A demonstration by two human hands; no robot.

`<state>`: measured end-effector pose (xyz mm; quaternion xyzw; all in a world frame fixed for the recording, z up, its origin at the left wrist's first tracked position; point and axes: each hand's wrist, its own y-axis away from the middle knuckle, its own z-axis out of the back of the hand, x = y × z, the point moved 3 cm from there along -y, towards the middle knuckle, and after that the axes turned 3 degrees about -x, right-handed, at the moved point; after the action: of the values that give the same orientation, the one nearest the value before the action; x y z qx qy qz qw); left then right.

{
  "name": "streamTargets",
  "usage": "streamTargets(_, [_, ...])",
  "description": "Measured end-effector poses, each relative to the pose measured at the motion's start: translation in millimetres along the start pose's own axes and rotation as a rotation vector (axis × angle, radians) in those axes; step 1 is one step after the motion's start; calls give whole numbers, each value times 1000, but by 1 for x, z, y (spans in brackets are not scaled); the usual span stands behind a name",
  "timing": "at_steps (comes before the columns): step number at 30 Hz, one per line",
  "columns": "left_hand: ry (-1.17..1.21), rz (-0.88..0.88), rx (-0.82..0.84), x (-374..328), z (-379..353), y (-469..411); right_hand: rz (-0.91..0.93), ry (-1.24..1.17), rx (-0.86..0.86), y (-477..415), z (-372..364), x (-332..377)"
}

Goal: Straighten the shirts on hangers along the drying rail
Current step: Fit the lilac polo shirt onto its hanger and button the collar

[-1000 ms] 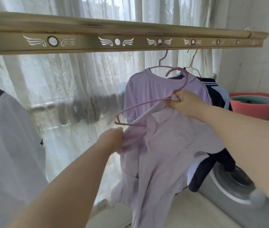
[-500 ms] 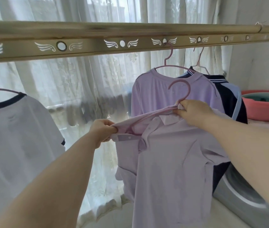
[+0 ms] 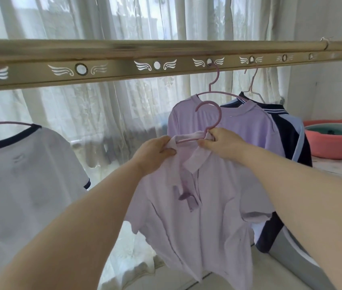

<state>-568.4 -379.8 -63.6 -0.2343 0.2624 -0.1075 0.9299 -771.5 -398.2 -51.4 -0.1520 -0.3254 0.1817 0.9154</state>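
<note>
**Item: lilac polo shirt on pink hanger, held in both hands below the drying rail**

Held article. Lilac polo shirt (image 3: 197,216), collared, placket open, hanging from a pink hanger (image 3: 208,122). The hanger's hook is free in the air, below the rail and touching none of its holes. The shirt body falls loosely, its hem wavy.

Left hand (image 3: 153,153). Arm reaching up and forward from the lower left, wrist nearly straight. Fingers closed on the shirt's collar and shoulder cloth at the hanger's left arm, thumb on top.

Right hand (image 3: 220,145). Arm coming in from the lower right, elbow out of view. Fingers pinched on the collar and the hanger's neck, just under the hook. The two hands are near each other, the collar between them.

Drying rail (image 3: 166,61). Gold-coloured bar across the upper view, with round holes flanked by white wing marks.

Hung articles. Lilac T-shirt (image 3: 239,126) on a pink hanger in one hole, directly behind the held shirt. Navy and pale blue shirt (image 3: 291,130) just beside it to the right, on a light wire hanger. White T-shirt with dark trim (image 3: 19,174) well apart at the left.

Surroundings. Sheer curtain (image 3: 113,122) behind; coral basin (image 3: 333,143) at right.
</note>
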Motion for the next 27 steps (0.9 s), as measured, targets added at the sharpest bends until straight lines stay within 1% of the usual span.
streamTargets(1, [17,-14,-11,-3,0,-1,13,-55,22,1,-1,3])
streamTargets(3, [56,20,-118,0,9,-1,7,-157,81,6,4,6])
streamTargets(4, [90,66,-180,6,15,0,-38,-120,93,8,8,0])
streamTargets(6, [202,168,-245,24,28,6,-184,105,69,10,21,-23])
streamTargets(8, [300,237,-284,42,41,13,-326,337,-5,10,34,-49])
streamTargets(10, [322,274,-326,49,54,19,-469,410,-73,15,40,-66])
streamTargets(13, [391,286,-355,53,65,25,-646,509,-48,26,40,-79])
streamTargets(14, [421,281,-345,51,66,26,-644,512,-44,25,38,-78])
streamTargets(15, [438,283,-327,47,66,26,-589,468,-47,21,35,-73])
streamTargets(18, [452,302,-276,39,59,25,-375,194,-22,11,21,-42])
streamTargets(20, [439,305,-244,35,55,26,-351,179,-37,13,17,-30])
streamTargets(22, [400,317,-244,36,55,27,-352,259,-116,20,23,-35])
streamTargets(23, [341,336,-268,40,58,28,-366,279,-135,24,26,-41])
streamTargets(25, [100,410,-333,49,67,33,-401,271,-127,29,30,-55])
streamTargets(26, [-12,437,-351,53,69,36,-396,251,-126,31,32,-58])
streamTargets(27, [-65,442,-363,54,70,38,-366,215,-139,32,33,-58])
